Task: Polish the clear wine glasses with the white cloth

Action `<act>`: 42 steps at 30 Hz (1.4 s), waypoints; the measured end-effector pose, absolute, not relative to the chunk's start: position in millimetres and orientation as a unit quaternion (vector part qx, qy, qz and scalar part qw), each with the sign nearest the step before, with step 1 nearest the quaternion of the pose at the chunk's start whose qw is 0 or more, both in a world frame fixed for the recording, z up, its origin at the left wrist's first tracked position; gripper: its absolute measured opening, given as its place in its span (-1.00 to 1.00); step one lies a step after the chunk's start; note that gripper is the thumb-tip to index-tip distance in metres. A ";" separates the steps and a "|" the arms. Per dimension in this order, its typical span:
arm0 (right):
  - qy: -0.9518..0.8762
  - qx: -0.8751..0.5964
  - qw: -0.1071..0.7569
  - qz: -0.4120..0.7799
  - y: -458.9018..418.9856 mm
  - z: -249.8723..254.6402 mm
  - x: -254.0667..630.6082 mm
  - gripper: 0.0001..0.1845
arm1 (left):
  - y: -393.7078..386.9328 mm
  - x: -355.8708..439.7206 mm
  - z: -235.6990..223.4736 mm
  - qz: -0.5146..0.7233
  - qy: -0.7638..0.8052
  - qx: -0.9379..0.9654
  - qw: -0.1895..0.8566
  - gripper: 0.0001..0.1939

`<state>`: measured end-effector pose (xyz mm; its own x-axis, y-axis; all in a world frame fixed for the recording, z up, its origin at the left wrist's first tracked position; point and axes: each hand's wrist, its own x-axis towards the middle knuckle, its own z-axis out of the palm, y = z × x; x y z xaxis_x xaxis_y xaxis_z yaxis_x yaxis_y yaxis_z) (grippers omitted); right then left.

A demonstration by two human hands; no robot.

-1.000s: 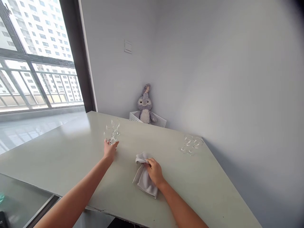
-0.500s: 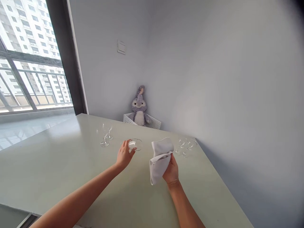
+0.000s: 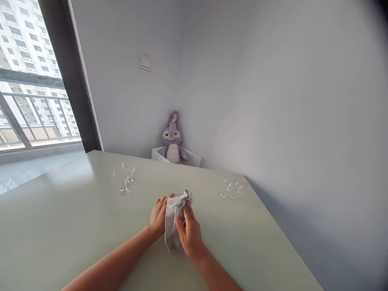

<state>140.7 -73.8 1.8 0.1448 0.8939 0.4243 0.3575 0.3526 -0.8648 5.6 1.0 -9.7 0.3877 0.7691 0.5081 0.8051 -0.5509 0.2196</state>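
Observation:
My right hand (image 3: 191, 232) is closed on a folded light-grey cloth (image 3: 173, 226), pressing it up against my left hand (image 3: 160, 212). The left hand is curled around a clear glass that is now almost wholly hidden behind the cloth and fingers. Both hands are low over the middle of the pale green table (image 3: 145, 258). Two clear stemmed glasses stand upright to the left, one of them the nearer glass (image 3: 125, 180). To the right, near the table's edge, are two more clear glasses, including a front glass (image 3: 233, 190).
Behind the table's far edge a grey-purple plush toy (image 3: 173, 141) sits in a white perforated basket (image 3: 192, 158). Grey walls meet in the corner, with a light switch (image 3: 145, 62) on the left one. A window (image 3: 30, 89) lies at the far left.
My right hand has brought the cloth left and down onto the glass in my left hand, covering it. The camera view has shifted slightly right.

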 end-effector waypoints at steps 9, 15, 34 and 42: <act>-0.404 -0.452 0.502 0.617 -56.2 -0.3 164.6 -0.56 | -7.5 6.7 0.9 -0.317 -0.326 -0.881 0.131 -0.60; -0.487 -0.417 0.432 0.634 -56.9 13.0 189.6 -0.61 | 0.5 -0.7 13.8 -0.237 -0.333 -0.911 -0.061 -0.53; -0.494 -0.416 0.440 0.624 -59.1 15.8 188.4 -0.64 | 4.2 -5.1 22.6 -0.232 -0.358 -0.890 -0.163 -0.62; -0.669 -0.446 0.403 0.438 -67.1 36.6 201.3 -0.91 | 12.8 -14.9 28.6 -0.062 -0.245 -0.691 -0.677 -0.53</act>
<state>201.3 -67.1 36.6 -0.2785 0.9488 0.1488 0.2434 0.2196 -0.9447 -14.9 12.8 28.6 0.8724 0.4227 -0.2452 0.2542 0.0361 0.9665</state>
